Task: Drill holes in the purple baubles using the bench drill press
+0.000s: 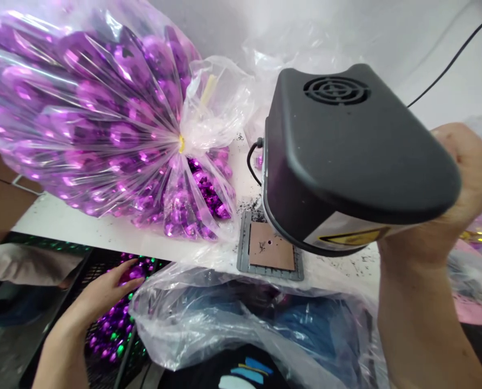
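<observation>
My right hand (pixel 463 162) grips a black handheld machine (pixel 370 146) with a round vent grille on top and a yellow warning label low on its side. Its body tilts over a grey base plate (pixel 245 265) that carries a brown square (pixel 273 254) with a small dark hole and black marks. At the lower left, my left hand (pixel 111 286) reaches over a black crate (pixel 89 275) of shiny purple and green faceted balls (pixel 111 329). Its fingers are stretched and apart at the balls; whether they touch one is unclear.
A large clear bag (pixel 103 119) of purple balls, tied with a yellow band, lies on the white table (pixel 91 224). An open plastic bag (pixel 208 313) hangs across my lap. Black specks surround the plate. A cable (pixel 452 65) runs at upper right. Another person's sleeve (pixel 30 265) shows at left.
</observation>
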Demonstrator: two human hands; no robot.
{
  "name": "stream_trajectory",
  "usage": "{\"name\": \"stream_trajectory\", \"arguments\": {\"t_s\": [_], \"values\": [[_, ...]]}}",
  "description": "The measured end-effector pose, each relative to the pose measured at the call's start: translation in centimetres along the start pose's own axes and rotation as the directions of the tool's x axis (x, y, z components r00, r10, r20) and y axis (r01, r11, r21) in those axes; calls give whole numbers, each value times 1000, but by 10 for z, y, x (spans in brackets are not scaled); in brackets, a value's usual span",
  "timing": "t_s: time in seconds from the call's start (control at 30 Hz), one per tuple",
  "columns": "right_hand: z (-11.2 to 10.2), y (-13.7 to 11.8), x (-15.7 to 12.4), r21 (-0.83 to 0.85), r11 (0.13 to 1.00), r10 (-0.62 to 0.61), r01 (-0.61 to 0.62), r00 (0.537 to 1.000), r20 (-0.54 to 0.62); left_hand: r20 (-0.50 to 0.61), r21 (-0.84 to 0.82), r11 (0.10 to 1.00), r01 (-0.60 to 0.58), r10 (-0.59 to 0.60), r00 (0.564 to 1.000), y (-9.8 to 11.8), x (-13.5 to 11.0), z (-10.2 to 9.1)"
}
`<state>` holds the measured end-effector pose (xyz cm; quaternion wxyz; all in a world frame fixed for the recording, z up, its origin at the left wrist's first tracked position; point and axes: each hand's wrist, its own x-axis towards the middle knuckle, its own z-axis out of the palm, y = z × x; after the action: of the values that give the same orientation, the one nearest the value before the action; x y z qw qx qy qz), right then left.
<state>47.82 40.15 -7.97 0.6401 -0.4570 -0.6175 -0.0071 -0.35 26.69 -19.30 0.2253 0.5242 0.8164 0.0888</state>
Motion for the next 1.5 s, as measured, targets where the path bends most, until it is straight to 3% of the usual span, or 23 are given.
{"name": "stream_trajectory", "arguments": {"t_s": [0.07,0.13,0.17,0.23,0.27,0.3,0.33,0.37,0.43,0.5,0.6,0.77,0.83,0.9,0.97,1.03,1.1,1.17,1.2,1.27,1.3,1.37,1.5], "values": [[1,1,0,-12,1000,2,-2,1000,-19,-116,179,983,-37,58,992,11,2,6],[1,3,0,-13,1000,4,-5,999,-34,-171,133,969,-210,231,958,51,5,22],[1,4,1,-14,1000,9,-10,999,-37,-210,53,939,-339,343,916,79,7,33],[0,5,1,-18,1000,23,-24,999,-32,-251,9,800,-600,583,773,138,19,56],[0,5,2,-19,999,28,-28,999,-24,-259,50,741,-670,658,707,166,28,67],[-1,4,2,-17,999,33,-33,999,-15,-245,131,716,-686,694,677,190,38,77],[-1,3,2,-12,999,37,-37,999,-7,-201,234,716,-658,698,688,209,49,86],[-1,2,3,-7,999,43,-43,999,3,-165,325,732,-599,668,726,223,60,94],[-2,1,3,2,999,47,-47,999,14,-80,459,717,-525,622,779,239,76,105],[-2,1,3,1,999,35,-35,999,15,-13,526,667,-529,628,778,242,83,113],[-1,2,2,-3,1000,15,-15,1000,-3,24,542,607,-581,680,733,236,80,116],[0,0,1,3,1000,29,-29,1000,-2,97,465,607,-645,689,719,222,69,102],[1,-1,1,2,1000,25,-25,1000,0,33,260,701,-664,680,732,219,62,93],[1,-2,1,5,1000,22,-22,1000,3,-105,-125,759,-638,630,770,216,51,87],[1,-2,1,10,1000,23,-23,1000,6,-157,-539,661,-522,530,834,214,34,86],[1,-2,1,11,1000,23,-23,1000,9,-117,-788,507,-350,435,893,213,16,90],[0,-2,1,2,1000,18,-18,1000,15,-205,-858,405,-316,294,933,212,0,95],[-1,-1,1,-6,1000,14,-14,1000,26,-413,-823,369,-432,135,901,211,-10,97],[-1,-1,1,-9,1000,13,-12,999,30,-466,-804,365,-470,103,879,210,-14,98],[-1,-1,1,-7,1000,17,-17,999,29,-375,-838,347,-420,191,907,210,-19,101],[-1,-1,1,-3,1000,21,-21,999,26,-254,-876,339,-343,280,926,211,-20,104],[-1,-1,1,12,1000,25,-25,1000,18,-37,-920,341,-194,417,908,215,-20,115],[-1,-1,2,33,999,20,-21,1000,17,81,-929,357,-99,457,886,222,-9,147]]}}
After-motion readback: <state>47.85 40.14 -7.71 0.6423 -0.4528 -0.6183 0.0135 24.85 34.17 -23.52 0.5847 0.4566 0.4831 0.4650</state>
